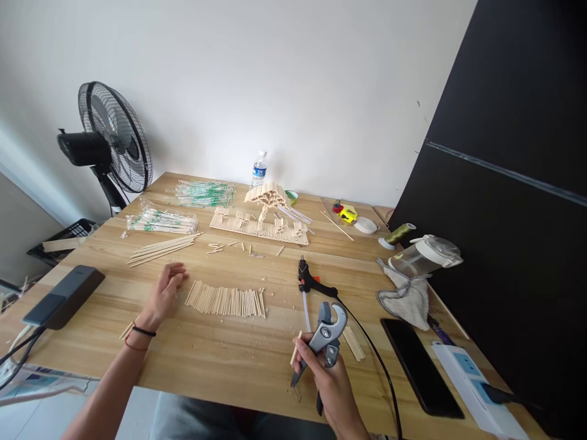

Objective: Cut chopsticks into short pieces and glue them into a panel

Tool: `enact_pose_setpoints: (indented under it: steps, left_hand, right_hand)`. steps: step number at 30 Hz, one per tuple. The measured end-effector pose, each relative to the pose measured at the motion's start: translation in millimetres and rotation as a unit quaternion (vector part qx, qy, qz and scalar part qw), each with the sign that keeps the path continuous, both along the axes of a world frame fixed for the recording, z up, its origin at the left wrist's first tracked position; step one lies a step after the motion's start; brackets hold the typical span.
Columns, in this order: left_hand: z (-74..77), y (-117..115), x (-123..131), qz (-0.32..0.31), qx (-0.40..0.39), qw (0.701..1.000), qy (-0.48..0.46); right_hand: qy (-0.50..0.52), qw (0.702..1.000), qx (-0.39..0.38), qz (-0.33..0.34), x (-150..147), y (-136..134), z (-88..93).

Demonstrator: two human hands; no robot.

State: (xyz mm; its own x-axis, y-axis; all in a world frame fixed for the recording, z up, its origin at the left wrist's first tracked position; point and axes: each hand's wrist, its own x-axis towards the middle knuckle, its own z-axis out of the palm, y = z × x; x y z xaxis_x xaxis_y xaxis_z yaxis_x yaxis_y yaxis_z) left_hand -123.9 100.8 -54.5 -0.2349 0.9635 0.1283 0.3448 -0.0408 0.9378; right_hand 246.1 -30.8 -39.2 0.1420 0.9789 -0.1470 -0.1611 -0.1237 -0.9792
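Observation:
My right hand [328,373] is wrapped round the handles of a grey and black pipe cutter [324,333], its hooked jaw tilted up and away from me. A short wooden stick [296,348] pokes out at the thumb and fingers of that same hand. On the table at the left rests my left hand [166,292], fingers loosely stretched with nothing in them. Just right of it lies a row of short cut sticks [224,301], side by side. A few more sticks [128,327] lie partly hidden by the left wrist.
A black glue gun [312,281] with its cord lies beyond the cutter. Short sticks [354,343] and a phone [419,366] lie right. Behind stand a stick model [261,226], a water bottle [259,168] and bagged sticks [160,220]. A fan [114,137] stands left.

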Motion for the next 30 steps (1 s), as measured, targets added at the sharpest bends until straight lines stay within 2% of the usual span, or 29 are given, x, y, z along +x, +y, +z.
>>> enact_pose_setpoints:
  steps: [4,11,14,24,30]
  left_hand:
    - [-0.4,-4,-8,-0.043,0.006,0.998,0.051]
    - [23.7,-22,-41,-0.152,0.016,0.971,0.185]
    - [29.2,-25,-51,-0.183,0.011,0.954,0.238]
    - [24.0,-13,-59,-0.187,-0.004,0.927,0.324]
    - [29.2,-8,-57,-0.183,-0.005,0.925,0.334]
  right_hand:
    - [-0.018,1.000,-0.005,-0.012,10,-6,0.9]
    - [0.001,1.000,-0.018,-0.009,10,-8,-1.1]
    - [-0.004,1.000,-0.016,0.004,7,-8,-2.5]
    - [-0.009,1.000,-0.019,0.011,5,-7,5.3]
    - [0.005,0.999,-0.030,-0.015,3,-9,8.9]
